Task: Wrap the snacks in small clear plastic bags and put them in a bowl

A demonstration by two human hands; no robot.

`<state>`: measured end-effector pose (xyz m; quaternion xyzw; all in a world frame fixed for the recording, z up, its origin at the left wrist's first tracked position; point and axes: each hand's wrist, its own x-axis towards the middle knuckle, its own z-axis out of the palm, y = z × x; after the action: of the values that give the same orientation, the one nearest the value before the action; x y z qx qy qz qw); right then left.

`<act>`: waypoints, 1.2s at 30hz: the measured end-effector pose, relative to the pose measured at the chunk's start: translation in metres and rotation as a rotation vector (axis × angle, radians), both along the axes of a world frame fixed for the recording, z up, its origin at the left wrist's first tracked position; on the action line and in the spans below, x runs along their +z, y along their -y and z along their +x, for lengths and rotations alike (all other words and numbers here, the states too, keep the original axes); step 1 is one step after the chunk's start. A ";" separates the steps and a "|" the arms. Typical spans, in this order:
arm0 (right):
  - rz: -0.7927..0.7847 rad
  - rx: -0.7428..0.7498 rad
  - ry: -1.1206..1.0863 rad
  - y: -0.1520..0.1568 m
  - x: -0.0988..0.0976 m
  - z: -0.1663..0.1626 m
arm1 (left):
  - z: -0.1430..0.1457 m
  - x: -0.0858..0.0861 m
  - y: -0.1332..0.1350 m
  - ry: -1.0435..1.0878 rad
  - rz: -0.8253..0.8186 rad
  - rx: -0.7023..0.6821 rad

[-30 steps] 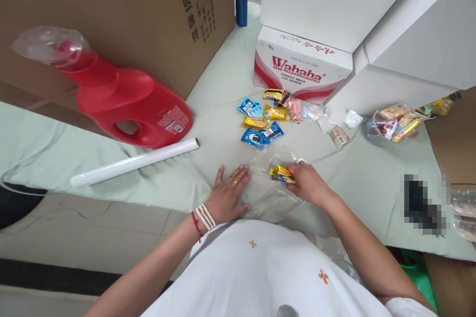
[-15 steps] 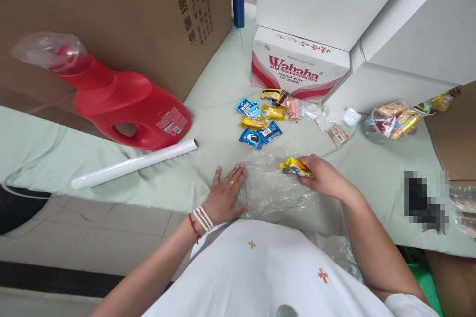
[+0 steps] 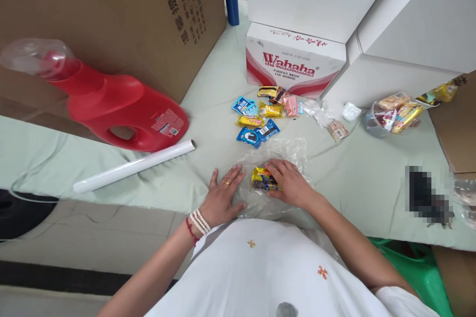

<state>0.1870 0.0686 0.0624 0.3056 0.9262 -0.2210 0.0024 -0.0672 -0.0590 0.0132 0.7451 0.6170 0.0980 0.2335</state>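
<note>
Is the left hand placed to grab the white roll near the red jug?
Probably yes: the left hand lies flat and empty on the plastic sheet, and only bare green cloth separates it from the white roll.

"Wahaha" in red on the white carton, Chinese "温馨提示" down the brown cardboard box

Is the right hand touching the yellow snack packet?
Touching. Head view: the right hand closes its fingers on the right end of the yellow snack packet, with no gap.

Head-worn camera, looking forward and down, close over cloth-covered surface, single view
</note>
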 end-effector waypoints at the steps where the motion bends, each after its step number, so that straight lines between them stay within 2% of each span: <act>1: 0.006 -0.012 -0.061 0.004 0.003 0.007 | -0.001 0.001 0.001 0.013 0.005 0.004; 3: -0.008 -0.014 -0.170 0.014 0.007 0.025 | -0.006 0.004 0.002 0.049 0.025 -0.015; 5: -0.058 0.033 -0.215 0.028 0.006 0.045 | -0.012 0.007 0.005 0.094 0.036 -0.090; 8: -0.104 0.098 -0.181 0.047 -0.007 0.071 | -0.024 0.009 0.007 0.123 0.025 -0.217; 11: -0.078 0.032 -0.199 0.054 -0.022 0.085 | -0.030 0.004 0.005 0.067 0.044 -0.199; 13: -0.089 -0.022 -0.257 0.049 -0.024 0.085 | -0.029 0.000 0.001 0.026 0.061 -0.140; 17: -0.229 -0.095 -0.311 0.021 -0.005 0.070 | -0.021 -0.003 -0.013 0.036 0.108 -0.006; 21: -0.307 -0.217 -0.201 -0.020 0.005 0.049 | -0.010 -0.004 -0.030 0.085 0.195 0.217; 24: -0.237 -0.294 0.034 -0.044 -0.001 0.035 | 0.000 -0.008 -0.040 0.050 0.276 0.404; 27: -0.076 -0.297 0.221 -0.057 -0.004 0.021 | 0.010 -0.013 -0.044 -0.014 0.313 0.556; 30: 0.130 -0.285 0.133 -0.068 -0.001 0.002 | 0.017 -0.016 -0.047 -0.014 0.308 0.626; 32: 0.176 -0.260 0.084 -0.078 0.000 -0.015 | 0.019 -0.017 -0.050 0.017 0.300 0.633; 36: -0.038 -0.226 0.238 -0.096 -0.001 -0.042 | 0.017 -0.012 -0.060 0.105 0.202 0.611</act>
<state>0.1447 0.1647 0.0613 0.4318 0.8747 -0.1994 0.0930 -0.0497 0.0014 0.0008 0.5386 0.7865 0.2625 0.1499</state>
